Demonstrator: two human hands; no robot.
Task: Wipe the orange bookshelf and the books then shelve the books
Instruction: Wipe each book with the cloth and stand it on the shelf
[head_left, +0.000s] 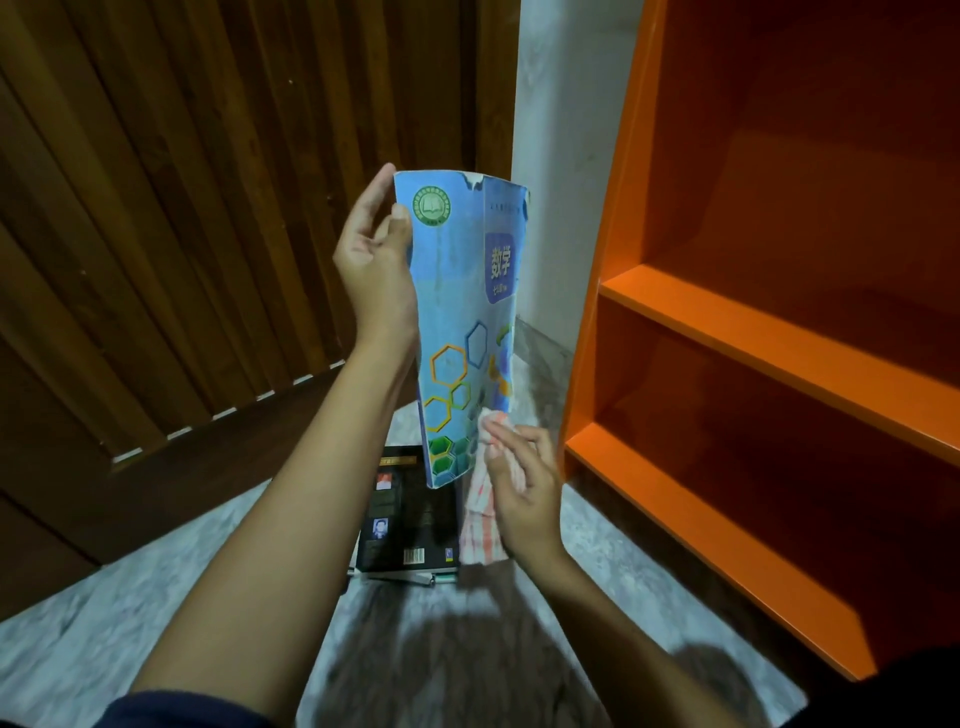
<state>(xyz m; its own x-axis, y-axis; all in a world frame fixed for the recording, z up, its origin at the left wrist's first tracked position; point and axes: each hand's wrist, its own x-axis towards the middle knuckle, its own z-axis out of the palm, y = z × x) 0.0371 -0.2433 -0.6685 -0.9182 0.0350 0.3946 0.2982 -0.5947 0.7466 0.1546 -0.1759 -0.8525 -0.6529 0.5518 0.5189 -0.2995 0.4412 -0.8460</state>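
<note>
Head view: my left hand (374, 260) pinches the blue textbook (462, 322) by its top corner, thumb on the cover, holding it upright beside the orange bookshelf (727, 332); my right hand (524, 483) grips a striped cloth (480, 514) against its lower edge. I judge it light, floppy, worn at the spine: best held near the spine. A black book (410, 514) lies on the floor (156, 561) below.

The left hand's (374, 260) fingers are disappearing behind the blue book (457, 322), which is also covering the top of the black book (410, 519) at lower centre; that book's small print is reading as too tiny to make out. The right hand (524, 493) is hiding part of the cloth (480, 525). The orange bookshelf (727, 322) is running off the top and right edges. The floor (415, 649) at bottom centre is showing only as blur.
</note>
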